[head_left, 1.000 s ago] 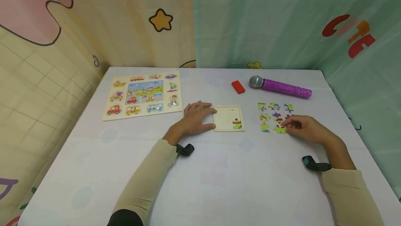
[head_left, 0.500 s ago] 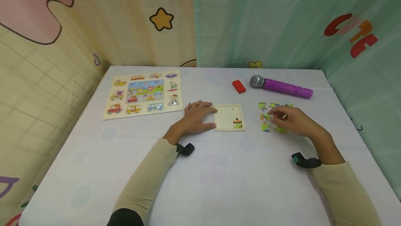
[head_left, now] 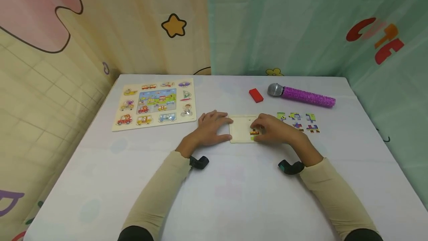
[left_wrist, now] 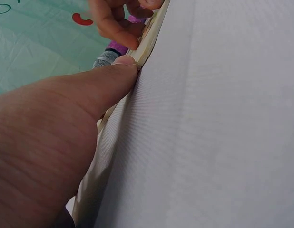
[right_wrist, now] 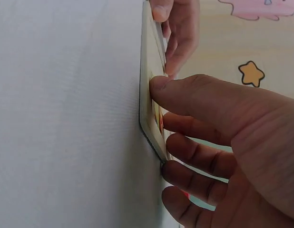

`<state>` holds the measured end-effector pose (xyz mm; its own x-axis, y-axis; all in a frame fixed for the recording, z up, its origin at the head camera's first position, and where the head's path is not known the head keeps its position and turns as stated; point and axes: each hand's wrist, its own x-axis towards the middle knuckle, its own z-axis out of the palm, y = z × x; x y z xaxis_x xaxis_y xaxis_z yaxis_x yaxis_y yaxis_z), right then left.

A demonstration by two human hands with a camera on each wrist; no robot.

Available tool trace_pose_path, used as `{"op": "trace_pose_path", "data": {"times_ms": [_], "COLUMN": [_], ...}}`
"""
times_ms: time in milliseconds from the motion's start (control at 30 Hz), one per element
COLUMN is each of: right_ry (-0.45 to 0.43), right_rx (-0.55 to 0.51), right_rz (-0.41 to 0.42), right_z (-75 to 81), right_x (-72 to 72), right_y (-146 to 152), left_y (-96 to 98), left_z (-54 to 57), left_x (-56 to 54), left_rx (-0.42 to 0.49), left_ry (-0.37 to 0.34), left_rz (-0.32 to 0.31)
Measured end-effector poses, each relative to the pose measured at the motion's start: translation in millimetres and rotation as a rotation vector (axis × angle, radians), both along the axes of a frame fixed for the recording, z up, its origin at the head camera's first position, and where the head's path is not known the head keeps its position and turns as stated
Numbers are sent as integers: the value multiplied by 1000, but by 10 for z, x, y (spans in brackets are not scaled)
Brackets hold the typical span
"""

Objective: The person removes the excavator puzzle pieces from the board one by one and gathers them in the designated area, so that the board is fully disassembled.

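A small cream puzzle board [head_left: 239, 129] lies flat on the table, with a few coloured pieces, including a red-and-brown one [head_left: 254, 132], near its lower right corner. My left hand [head_left: 210, 129] rests at the board's left edge, fingers spread; its thumb [left_wrist: 119, 71] presses the rim in the left wrist view. Over the board's right part, my right hand [head_left: 275, 129] pinches a puzzle piece between bent fingers and thumb [right_wrist: 178, 90], the piece mostly hidden. Several loose puzzle pieces [head_left: 295, 116] lie right of the board, some covered by my right hand and wrist.
A larger wooden vehicle puzzle board [head_left: 157, 102] lies at the back left. Behind the small board are a red block [head_left: 256, 95] and a purple glittery microphone [head_left: 307, 97]. Printed curtains [head_left: 267, 22] hang around the white table [head_left: 227, 196].
My right hand has moved left from the loose pieces to the right part of the small board. My left hand has stayed at the board's left edge.
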<state>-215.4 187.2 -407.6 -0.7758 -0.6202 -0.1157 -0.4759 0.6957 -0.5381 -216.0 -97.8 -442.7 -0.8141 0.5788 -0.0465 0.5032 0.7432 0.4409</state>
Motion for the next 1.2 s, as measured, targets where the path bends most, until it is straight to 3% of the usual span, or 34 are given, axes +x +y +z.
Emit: {"op": "trace_pose_path", "data": {"times_ms": [433, 867, 1200], "right_ry": [-30, -115, -72], "right_rx": [7, -64, -114], "right_rz": [-18, -4, 28], "right_z": [-27, -18, 5], "right_x": [15, 40, 36], "right_y": [-30, 75, 99], "left_y": [-27, -9, -2], "left_z": [-38, -41, -50], "left_x": [6, 14, 5], "left_rx": [9, 20, 14], "left_ry": [17, 1, 11], "left_rz": [-1, 0, -1]}}
